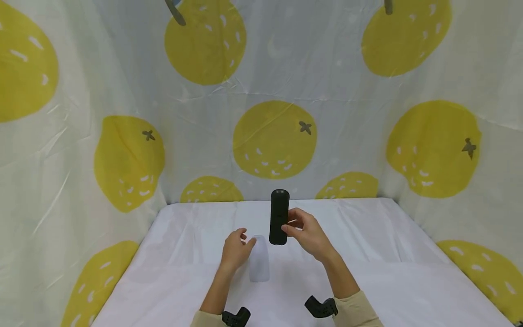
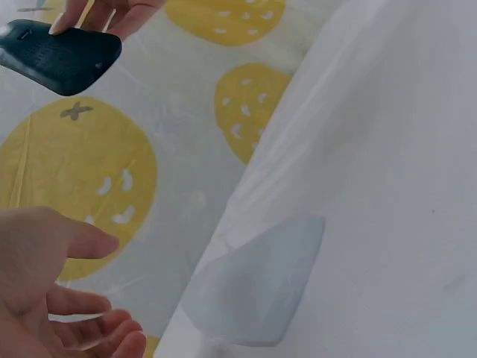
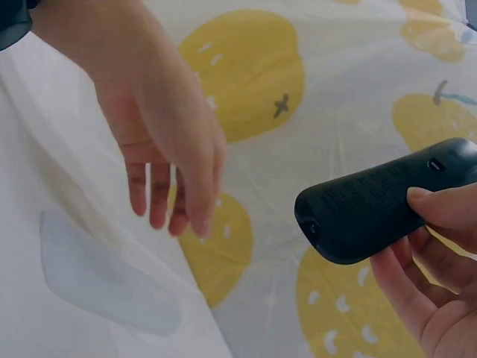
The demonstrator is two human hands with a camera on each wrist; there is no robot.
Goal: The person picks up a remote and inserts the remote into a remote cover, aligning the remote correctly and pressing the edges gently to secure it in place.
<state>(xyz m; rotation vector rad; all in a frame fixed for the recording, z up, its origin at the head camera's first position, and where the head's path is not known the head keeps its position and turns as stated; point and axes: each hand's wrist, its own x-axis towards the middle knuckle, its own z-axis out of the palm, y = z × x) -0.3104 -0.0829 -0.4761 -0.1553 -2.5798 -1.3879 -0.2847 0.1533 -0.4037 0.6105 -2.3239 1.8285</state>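
A black remote control (image 1: 279,218), long with rounded ends, stands upright in the air over the far part of the table. Between thumb and fingers, my right hand (image 1: 310,234) pinches it by its right edge. The right wrist view shows small print and a slot on the face of the remote (image 3: 365,201). Below and to its left, a frosted, translucent sleeve-like cover (image 1: 259,265) lies flat on the white cloth. My left hand (image 1: 235,250) hovers beside that cover, fingers loosely bent and holding nothing; in the left wrist view, a gap shows between hand and cover (image 2: 257,287).
White cloth covers the table (image 1: 367,263). A pale curtain (image 1: 347,127) printed with yellow fruit hangs around its back and sides. A black wrist mount (image 1: 237,316) sits at the left cuff, another mount (image 1: 321,307) at the right.
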